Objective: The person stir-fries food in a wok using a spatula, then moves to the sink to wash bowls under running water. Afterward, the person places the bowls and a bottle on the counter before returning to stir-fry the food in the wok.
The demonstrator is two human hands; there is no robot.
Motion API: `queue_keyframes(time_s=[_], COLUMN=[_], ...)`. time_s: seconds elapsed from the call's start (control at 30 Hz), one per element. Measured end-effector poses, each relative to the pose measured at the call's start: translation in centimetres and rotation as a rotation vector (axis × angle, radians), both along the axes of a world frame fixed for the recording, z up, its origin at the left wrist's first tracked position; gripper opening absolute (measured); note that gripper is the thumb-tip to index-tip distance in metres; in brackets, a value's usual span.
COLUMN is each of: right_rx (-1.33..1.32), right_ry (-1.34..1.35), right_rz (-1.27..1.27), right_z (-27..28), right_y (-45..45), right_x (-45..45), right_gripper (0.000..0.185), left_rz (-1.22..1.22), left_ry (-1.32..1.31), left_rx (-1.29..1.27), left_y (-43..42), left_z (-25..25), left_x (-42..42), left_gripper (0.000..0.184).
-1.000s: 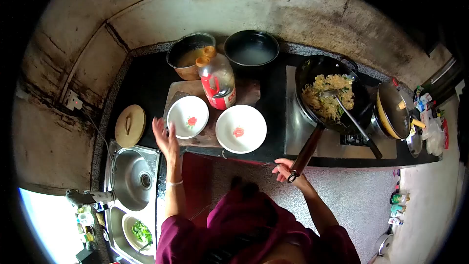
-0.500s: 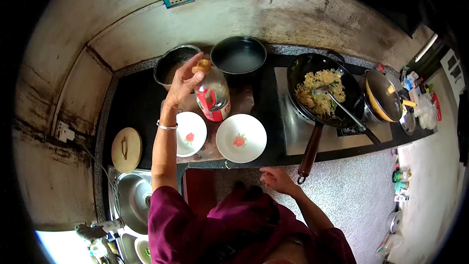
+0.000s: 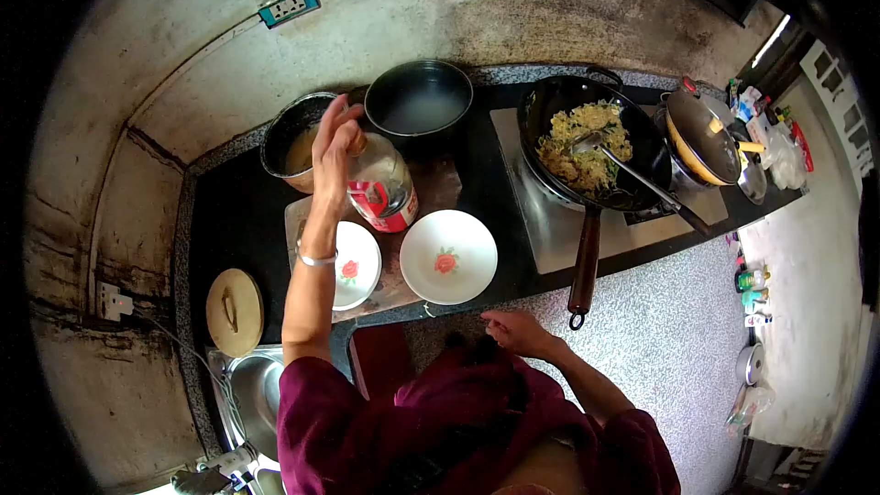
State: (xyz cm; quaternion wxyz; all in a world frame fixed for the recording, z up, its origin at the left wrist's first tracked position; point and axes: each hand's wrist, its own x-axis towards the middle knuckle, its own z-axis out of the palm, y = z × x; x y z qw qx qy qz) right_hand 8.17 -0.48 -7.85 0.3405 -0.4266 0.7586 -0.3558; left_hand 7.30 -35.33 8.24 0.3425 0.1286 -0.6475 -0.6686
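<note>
My left hand (image 3: 335, 148) is at the top of a clear jar (image 3: 383, 185) with a red and white label. Its fingers bend over the jar's brownish cap (image 3: 359, 143), which they mostly hide. The jar stands upright on a brown board (image 3: 394, 289), behind two white bowls with red flowers, the left bowl (image 3: 356, 261) and the right bowl (image 3: 448, 257). Below the counter edge, in front of my body, hangs my right hand (image 3: 518, 332). Its fingers are curled together, and nothing shows in them.
Behind the jar are a dark pot (image 3: 419, 96) and a smaller pot (image 3: 298, 151). On the stove, a wok (image 3: 541, 96) holds cooked food and a spatula (image 3: 642, 181); its handle juts over the counter edge. A yellow pan (image 3: 706, 142) stands farther right. A round lid (image 3: 235, 312) lies near the sink (image 3: 257, 394).
The camera view has turned slightly. My left hand's fingers have come over the jar's cap, which showed plainly before. My right hand's fingers have drawn closer together.
</note>
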Motion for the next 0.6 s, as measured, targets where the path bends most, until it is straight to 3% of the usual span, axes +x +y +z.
queue_keyframes(time_s=[0.07, 0.1, 0.17, 0.2, 0.33, 0.4, 0.43, 0.5, 0.6], right_rx=[0.065, 0.061, 0.185, 0.182, 0.145, 0.176, 0.158, 0.133, 0.276], right_ry=[0.123, 0.124, 0.184, 0.181, 0.156, 0.149, 0.16, 0.164, 0.103], right_rz=[0.074, 0.066, 0.11, 0.101, 0.091, 0.127, 0.123, 0.09, 0.099], right_z=[-0.7, -0.8, -1.0, -1.0, -1.3, -1.6, -1.5, -1.3, 0.3], right_y=[0.3, 0.5, 1.0, 1.3, 2.0, 2.3, 2.3, 2.4, 2.8], right_x=[-0.2, -0.2, -0.4, -0.1, 0.5, 0.8, 1.1, 1.7, 1.7], right_gripper=[0.031, 0.031, 0.031, 0.031, 0.034, 0.036, 0.036, 0.037, 0.037], left_rz=[0.229, 0.286, 0.449, 0.419, 0.424, 0.253, 0.297, 0.269, 0.306], left_ry=[0.011, 0.021, -0.065, -0.133, -0.205, -0.115, -0.03, 0.018, 0.312], left_rx=[-0.261, -0.224, -0.399, -0.274, -0.253, -0.09, -0.073, 0.046, 0.079], left_y=[0.5, 1.0, 1.9, 2.8, 4.1, 4.1, 4.6, 3.7, 3.3], left_z=[-1.2, -2.9, -6.6, -7.5, -10.6, -10.6, -9.8, -10.2, -11.0], left_x=[1.5, 2.5, 4.4, 5.0, 5.0, 4.1, 3.4, 2.8, 1.1], left_gripper=[0.059, 0.059, 0.069, 0.064, 0.05, 0.034, 0.017, 0.012, 0.007])
